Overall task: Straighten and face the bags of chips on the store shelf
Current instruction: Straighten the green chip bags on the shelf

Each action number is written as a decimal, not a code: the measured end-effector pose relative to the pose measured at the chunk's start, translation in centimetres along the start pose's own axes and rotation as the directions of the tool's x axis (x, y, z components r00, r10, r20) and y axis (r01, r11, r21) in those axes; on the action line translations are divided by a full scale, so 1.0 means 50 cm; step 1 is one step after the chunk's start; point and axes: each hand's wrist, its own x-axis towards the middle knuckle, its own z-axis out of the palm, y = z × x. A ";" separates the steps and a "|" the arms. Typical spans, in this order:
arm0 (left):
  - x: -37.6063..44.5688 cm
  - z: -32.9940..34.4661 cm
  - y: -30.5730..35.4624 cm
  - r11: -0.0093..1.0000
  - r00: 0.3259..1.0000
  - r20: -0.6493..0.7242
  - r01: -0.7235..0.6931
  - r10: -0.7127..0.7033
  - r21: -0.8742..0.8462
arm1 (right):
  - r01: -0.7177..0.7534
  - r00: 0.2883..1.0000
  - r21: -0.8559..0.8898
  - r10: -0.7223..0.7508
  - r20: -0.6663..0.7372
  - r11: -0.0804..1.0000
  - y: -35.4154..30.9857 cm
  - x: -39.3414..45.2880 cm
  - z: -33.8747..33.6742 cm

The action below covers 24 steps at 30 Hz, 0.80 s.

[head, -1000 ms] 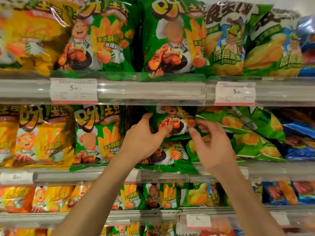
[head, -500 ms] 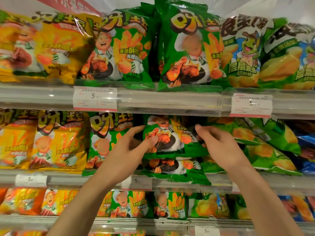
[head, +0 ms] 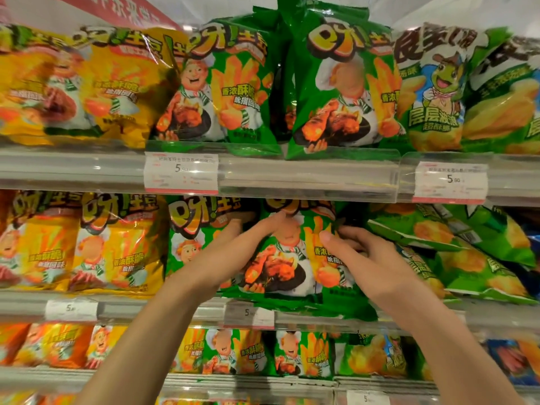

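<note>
Store shelf [head: 306, 182] unit, three tiers in view, bags of chips ranked along each. Middle tier: yellow bags [head: 79, 241] at 9 o'clock, slumped light-green bags [head: 455, 252] at 3 o'clock, tilted and overlapping. Centre: green bag [head: 292, 258], now standing nearly upright with its printed front outward; half a second ago it sat lower and tipped back, with a second bag showing beneath. Left hand [head: 233, 252] lies with straight fingers flat on the bag's left face. Right hand [head: 365, 255] pinches the bag's right edge, thumb in front, fingers behind. Judgement: this bag is close to faced; the leaning stack at 3 o'clock remains.
</note>
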 end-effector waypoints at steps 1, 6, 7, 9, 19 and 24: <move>-0.001 0.001 -0.001 1.000 1.000 -0.004 -0.001 0.001 0.003 | 0.015 1.000 0.011 -0.015 0.010 1.000 -0.003 -0.007 0.004; -0.036 -0.015 -0.019 0.998 0.997 -0.059 -0.048 0.046 -0.031 | 0.045 0.991 0.105 -0.057 0.119 0.994 -0.003 -0.032 0.030; -0.042 -0.023 -0.026 0.998 0.995 -0.080 -0.055 0.053 -0.020 | 0.047 0.989 0.117 -0.063 0.132 0.992 -0.006 -0.034 0.036; -0.053 -0.042 -0.041 0.998 0.991 -0.122 -0.060 0.060 0.005 | 0.054 0.988 0.067 -0.063 0.141 0.996 -0.005 -0.033 0.049; -0.090 -0.085 -0.060 0.989 0.989 0.016 -0.147 0.147 -0.027 | -0.009 1.000 0.050 0.009 0.005 0.999 -0.014 -0.013 0.054; -0.097 -0.114 -0.091 0.985 0.986 -0.026 -0.168 0.167 -0.040 | 0.068 0.995 -0.097 -0.061 0.078 0.993 -0.023 -0.023 0.073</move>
